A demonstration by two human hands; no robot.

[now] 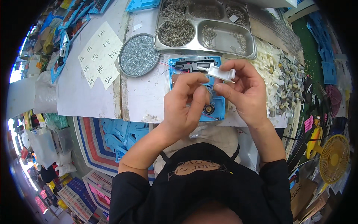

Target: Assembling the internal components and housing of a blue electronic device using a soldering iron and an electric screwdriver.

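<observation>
Between the thumb and fingers of my right hand (248, 91) is a small white plastic part (222, 73), shaped like an open tray with a thin stem at its left end. My left hand (186, 99) is close beside it, its fingers curled and the thumb near the fingertips. Whatever those fingers pinch, if anything, is too small to make out. Below both hands a blue plastic housing (219, 108) lies on the table, partly hidden by them. Inside it are a black component (192, 66), thin wires and a round dark piece with a brass-coloured centre (209, 109).
Beyond the housing stands a metal compartment tray (250, 46) with small metal parts. A round dish of screws (140, 54) and a marked paper sheet (99, 56) lie left. White and grey parts (285, 80) are heaped right. A yellow fan (334, 158) stands far right; a striped bag (87, 140) holds blue pieces.
</observation>
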